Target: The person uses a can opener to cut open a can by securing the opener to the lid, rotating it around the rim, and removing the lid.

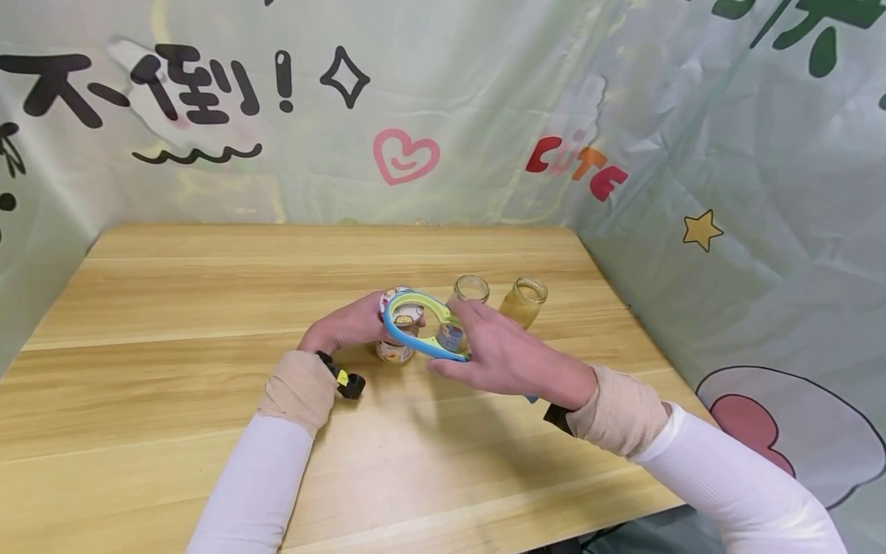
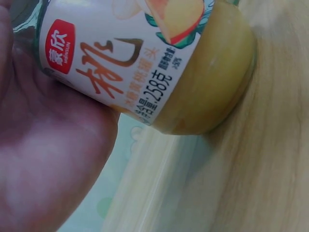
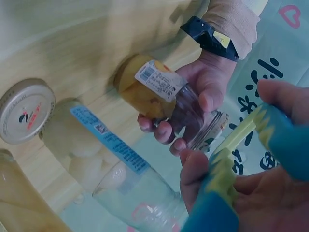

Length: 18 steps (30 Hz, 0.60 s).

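Observation:
My left hand [image 1: 356,319] grips a glass jar of yellow peaches [image 2: 207,72], its fingers wrapped round the upper part. The jar stands on the table with a printed lid on top, and its label is white with orange lettering. My right hand [image 1: 512,350] holds a blue and yellow-green jar opener [image 1: 415,344] by its handles. The opener's loop overlaps the jar's top in the head view; whether it touches the lid I cannot tell. Just beyond the right hand stands an open jar with a blue label [image 3: 116,145], holding pale round pieces.
Another open jar [image 1: 522,308] with yellowish contents stands further right. A silver lid [image 3: 27,111] with red and black marks shows beside the jars in the right wrist view. The wooden table [image 1: 173,385] meets a printed cloth backdrop [image 1: 471,115] at the back and right.

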{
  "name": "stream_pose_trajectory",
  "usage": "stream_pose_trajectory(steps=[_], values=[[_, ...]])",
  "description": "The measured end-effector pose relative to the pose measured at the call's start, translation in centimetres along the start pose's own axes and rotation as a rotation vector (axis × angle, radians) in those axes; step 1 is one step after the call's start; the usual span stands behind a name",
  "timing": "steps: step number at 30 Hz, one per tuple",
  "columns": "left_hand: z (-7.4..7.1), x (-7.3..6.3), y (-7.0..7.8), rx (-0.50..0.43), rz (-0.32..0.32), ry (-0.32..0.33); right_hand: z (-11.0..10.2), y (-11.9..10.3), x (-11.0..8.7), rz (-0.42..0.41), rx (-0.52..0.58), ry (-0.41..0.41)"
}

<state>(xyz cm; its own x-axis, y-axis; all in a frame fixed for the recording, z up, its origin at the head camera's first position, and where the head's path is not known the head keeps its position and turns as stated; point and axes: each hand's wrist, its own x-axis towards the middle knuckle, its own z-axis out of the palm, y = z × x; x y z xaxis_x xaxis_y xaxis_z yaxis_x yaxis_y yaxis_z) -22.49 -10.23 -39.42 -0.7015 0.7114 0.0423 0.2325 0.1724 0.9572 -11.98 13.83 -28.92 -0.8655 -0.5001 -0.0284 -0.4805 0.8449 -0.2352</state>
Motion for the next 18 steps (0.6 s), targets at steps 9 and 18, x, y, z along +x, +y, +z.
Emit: stream_pose_trajectory(steps=[9,18], values=[[0.0,0.0,-0.2,-0.038,-0.019,0.004,0.6,-0.3,0.8,0.015,-0.048,0.028],[0.0,0.0,-0.3,-0.076,-0.003,0.014,1.4,-0.5,1.8,-0.027,-0.164,0.15]])
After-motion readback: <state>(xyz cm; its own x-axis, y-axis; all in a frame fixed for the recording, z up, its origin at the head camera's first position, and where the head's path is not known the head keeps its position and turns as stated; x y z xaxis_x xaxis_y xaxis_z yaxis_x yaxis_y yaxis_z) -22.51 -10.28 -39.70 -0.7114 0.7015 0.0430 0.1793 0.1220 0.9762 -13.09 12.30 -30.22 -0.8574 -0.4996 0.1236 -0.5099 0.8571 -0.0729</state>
